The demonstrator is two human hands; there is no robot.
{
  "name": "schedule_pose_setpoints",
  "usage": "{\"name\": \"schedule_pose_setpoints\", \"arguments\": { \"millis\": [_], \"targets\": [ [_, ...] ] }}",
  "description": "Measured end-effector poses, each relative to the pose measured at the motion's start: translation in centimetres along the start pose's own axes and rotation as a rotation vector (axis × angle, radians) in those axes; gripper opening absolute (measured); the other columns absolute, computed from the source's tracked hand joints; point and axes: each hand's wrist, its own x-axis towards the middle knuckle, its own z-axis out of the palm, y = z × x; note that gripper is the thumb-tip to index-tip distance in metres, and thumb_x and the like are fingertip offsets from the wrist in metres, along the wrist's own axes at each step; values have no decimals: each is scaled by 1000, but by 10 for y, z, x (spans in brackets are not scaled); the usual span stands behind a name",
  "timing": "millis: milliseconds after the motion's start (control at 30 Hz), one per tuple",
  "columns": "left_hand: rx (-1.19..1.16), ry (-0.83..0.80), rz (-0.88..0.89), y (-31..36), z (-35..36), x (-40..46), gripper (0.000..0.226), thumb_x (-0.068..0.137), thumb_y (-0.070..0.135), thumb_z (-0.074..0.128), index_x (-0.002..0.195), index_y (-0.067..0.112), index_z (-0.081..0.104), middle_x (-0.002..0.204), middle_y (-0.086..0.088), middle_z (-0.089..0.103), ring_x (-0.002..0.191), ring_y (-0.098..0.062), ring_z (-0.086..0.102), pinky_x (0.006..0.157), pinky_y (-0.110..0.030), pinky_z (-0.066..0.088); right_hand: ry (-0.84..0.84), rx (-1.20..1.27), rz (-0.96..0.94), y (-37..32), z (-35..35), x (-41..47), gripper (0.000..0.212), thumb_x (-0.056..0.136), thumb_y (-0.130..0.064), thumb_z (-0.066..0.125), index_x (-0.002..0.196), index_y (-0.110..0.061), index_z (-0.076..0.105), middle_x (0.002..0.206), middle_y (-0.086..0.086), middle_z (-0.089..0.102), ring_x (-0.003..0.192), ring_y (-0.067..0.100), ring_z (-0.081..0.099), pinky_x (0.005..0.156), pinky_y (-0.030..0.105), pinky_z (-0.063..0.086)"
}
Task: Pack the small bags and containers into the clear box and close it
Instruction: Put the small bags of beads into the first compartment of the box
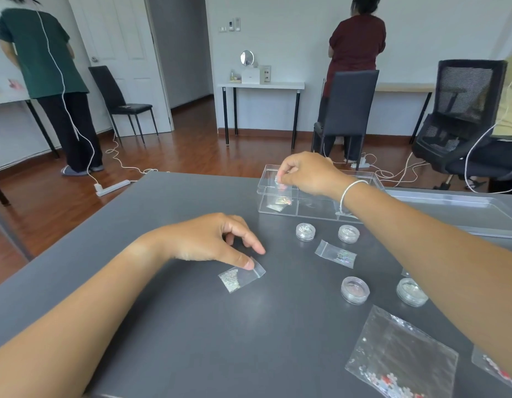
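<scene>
Clear acrylic box point(303, 206) sits open at one o'clock on the grey tabletop point(163, 326); right hand point(308, 173) hovers above its left compartment, fingers pinched on a small zip bag point(278, 180), one bag already inside; left hand point(217, 239) presses a thumb on another glitter bag point(241, 277) at center, loosely curled, not yet lifting it; four little round jars point(355, 290) wait at three o'clock. Bags look featherlight, limp, slippery; likely best pinched at the zip edge.
</scene>
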Motion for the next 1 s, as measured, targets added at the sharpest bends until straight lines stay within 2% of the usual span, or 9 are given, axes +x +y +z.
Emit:
{"name": "schedule_pose_setpoints", "arguments": {
  "millis": [133, 267, 400, 567, 667, 767, 833, 900, 1000],
  "targets": [
    [-1, 19, 2, 0, 2, 1, 15, 71, 30, 75, 80, 40, 69, 86, 19, 55, 80, -13, 42, 75, -20, 37, -7, -15, -2, 4, 4, 1, 19, 84, -24, 51, 84, -21, 70, 93, -10, 68, 104, 18, 57, 96, 36, 24],
    [-8, 23, 6, -2, 3, 2, 10, 71, 29, 75, 76, 36, 70, 79, 28, 54, 79, -14, 43, 77, -24, 37, 105, -83, -5, 11, 8, -1, 26, 88, -20, 47, 89, -23, 73, 109, -6, 68, 116, 25, 43, 94, 37, 23],
    [-6, 27, 12, -5, 2, 3, 7, 71, 31, 74, 72, 36, 69, 78, 29, 56, 77, -15, 44, 77, -29, 39, 241, -104, -60, 16, 4, -4, 23, 90, -21, 49, 94, -24, 71, 119, 0, 61, 115, 27, 40, 93, 38, 25],
    [-34, 72, 20, -8, 2, 5, 8, 65, 40, 69, 70, 34, 68, 76, 17, 62, 67, -14, 44, 68, -32, 38, 288, -27, -123, 22, -7, -21, 20, 87, -18, 52, 94, -23, 70, 106, -1, 62, 105, 21, 48, 96, 38, 33],
    [-85, 104, 12, -9, 1, 6, 5, 71, 35, 72, 71, 31, 68, 71, 8, 63, 63, -7, 48, 66, -27, 39, 230, 74, -200, 24, -14, -45, 14, 84, -16, 58, 85, -24, 70, 83, -11, 58, 72, -5, 50, 72, 17, 36],
    [-151, 146, 26, -10, 0, 7, 8, 75, 26, 71, 70, 30, 68, 68, 15, 66, 64, 1, 56, 66, -11, 42, 136, 119, -263, 29, -19, -73, 16, 80, -15, 63, 73, -29, 66, 73, -16, 56, 62, -19, 48, 60, 0, 33],
    [-173, 188, 28, -10, 1, 7, 9, 76, 24, 71, 70, 30, 68, 70, 14, 68, 67, 0, 58, 68, -8, 43, 7, 141, -241, 31, -23, -88, 20, 80, -18, 65, 69, -35, 64, 73, -16, 59, 55, -14, 49, 56, -1, 34],
    [-185, 226, 30, -10, 1, 8, 9, 76, 23, 71, 71, 30, 69, 73, 11, 70, 72, -2, 61, 74, -11, 44, -153, 113, -200, 33, -25, -96, 13, 80, -23, 65, 76, -35, 67, 77, -18, 62, 48, -8, 49, 53, 1, 36],
    [-208, 281, 30, -10, 2, 9, 10, 77, 20, 71, 72, 29, 69, 74, 9, 70, 76, -4, 62, 81, -18, 45, -277, 25, -174, 39, -22, -103, 17, 82, -22, 63, 91, -36, 67, 90, -24, 59, 59, -6, 50, 59, 3, 37]
  ]
}}
